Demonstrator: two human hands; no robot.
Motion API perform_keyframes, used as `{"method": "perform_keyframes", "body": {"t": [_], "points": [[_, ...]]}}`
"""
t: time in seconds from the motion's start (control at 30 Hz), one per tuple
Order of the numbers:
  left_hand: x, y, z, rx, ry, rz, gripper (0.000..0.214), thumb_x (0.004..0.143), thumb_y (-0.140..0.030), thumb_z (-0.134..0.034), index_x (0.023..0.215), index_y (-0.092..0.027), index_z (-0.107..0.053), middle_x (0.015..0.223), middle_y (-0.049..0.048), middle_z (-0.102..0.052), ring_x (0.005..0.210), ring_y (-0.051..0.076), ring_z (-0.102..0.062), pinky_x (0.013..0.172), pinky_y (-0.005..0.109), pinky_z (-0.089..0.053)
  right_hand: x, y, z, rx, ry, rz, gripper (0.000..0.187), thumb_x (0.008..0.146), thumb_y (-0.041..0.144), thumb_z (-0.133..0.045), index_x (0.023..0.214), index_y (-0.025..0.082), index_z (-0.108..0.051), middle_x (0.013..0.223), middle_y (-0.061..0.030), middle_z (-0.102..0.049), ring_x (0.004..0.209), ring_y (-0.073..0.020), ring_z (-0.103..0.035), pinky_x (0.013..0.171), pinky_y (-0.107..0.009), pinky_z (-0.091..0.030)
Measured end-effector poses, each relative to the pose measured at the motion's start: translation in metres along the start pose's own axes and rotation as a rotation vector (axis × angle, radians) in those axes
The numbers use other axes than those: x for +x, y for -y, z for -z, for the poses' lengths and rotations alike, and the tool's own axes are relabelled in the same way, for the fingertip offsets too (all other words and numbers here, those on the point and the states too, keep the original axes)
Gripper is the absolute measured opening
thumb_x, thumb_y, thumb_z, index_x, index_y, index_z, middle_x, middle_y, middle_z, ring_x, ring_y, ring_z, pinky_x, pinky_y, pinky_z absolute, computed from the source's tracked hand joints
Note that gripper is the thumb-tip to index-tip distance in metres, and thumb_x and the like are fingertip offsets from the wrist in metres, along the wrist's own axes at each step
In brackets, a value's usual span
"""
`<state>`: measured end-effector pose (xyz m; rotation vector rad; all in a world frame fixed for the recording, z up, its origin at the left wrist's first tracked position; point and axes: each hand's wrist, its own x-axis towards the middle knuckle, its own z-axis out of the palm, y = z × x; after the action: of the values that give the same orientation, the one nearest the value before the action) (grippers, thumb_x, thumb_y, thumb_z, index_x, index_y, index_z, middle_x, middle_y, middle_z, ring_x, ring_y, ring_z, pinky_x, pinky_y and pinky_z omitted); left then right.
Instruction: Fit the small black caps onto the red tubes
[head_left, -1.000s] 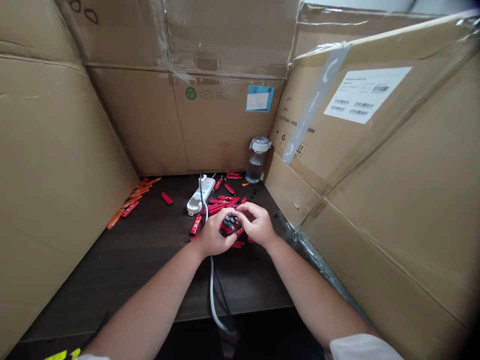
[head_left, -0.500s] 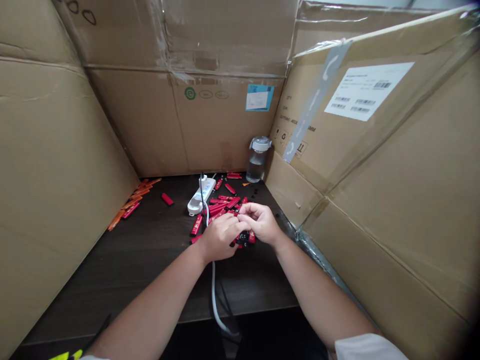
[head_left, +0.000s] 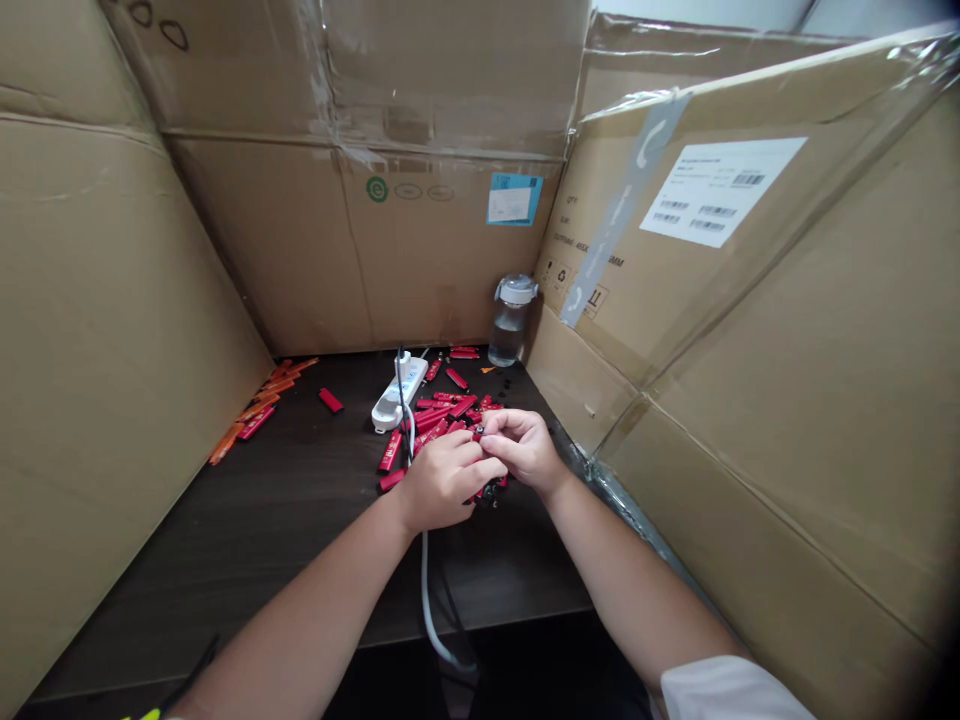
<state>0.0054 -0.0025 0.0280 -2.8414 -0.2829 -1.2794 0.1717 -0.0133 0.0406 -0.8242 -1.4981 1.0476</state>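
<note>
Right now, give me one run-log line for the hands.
left hand: curled against right | right hand: pinching small red piece | below: red sticks | nearby: white power strip

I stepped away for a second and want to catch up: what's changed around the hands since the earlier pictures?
The left hand and right hand have parted from their cupped grip and sit slightly lower. The black-tipped red cluster now shows beneath them, and the right hand's fingers pinch something too small to identify. The white power strip and water bottle stayed put.
</note>
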Motion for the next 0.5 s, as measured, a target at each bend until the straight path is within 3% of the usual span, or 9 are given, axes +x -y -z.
{"method": "perform_keyframes", "body": {"t": [0.3,0.5], "points": [[0.0029,-0.0031,0.0014,0.093,0.05,-0.004,0.031,0.074,-0.007,-0.047,0.1,-0.021,-0.057,0.079,0.0046,-0.059,0.074,0.018,-0.053,0.067,0.032,-0.045,-0.0004,0.0032,-0.0003,0.084,-0.002,0.029,0.018,0.07,0.028,-0.068,0.062,0.016,-0.057,0.058,0.0024,-0.05,0.052,-0.0088,-0.041,0.049,-0.022,-0.033],[0.0005,-0.0005,-0.0031,0.145,0.138,0.064,0.038,0.072,-0.007,-0.047,0.105,-0.021,-0.058,0.074,0.0046,-0.056,0.076,0.02,-0.053,0.067,0.032,-0.046,0.0059,-0.0036,-0.009,0.179,-0.181,-0.188,0.016,0.062,0.024,-0.066,0.055,0.016,-0.052,0.045,0.0054,-0.042,0.039,-0.0055,-0.03,0.037,-0.019,-0.022]]}}
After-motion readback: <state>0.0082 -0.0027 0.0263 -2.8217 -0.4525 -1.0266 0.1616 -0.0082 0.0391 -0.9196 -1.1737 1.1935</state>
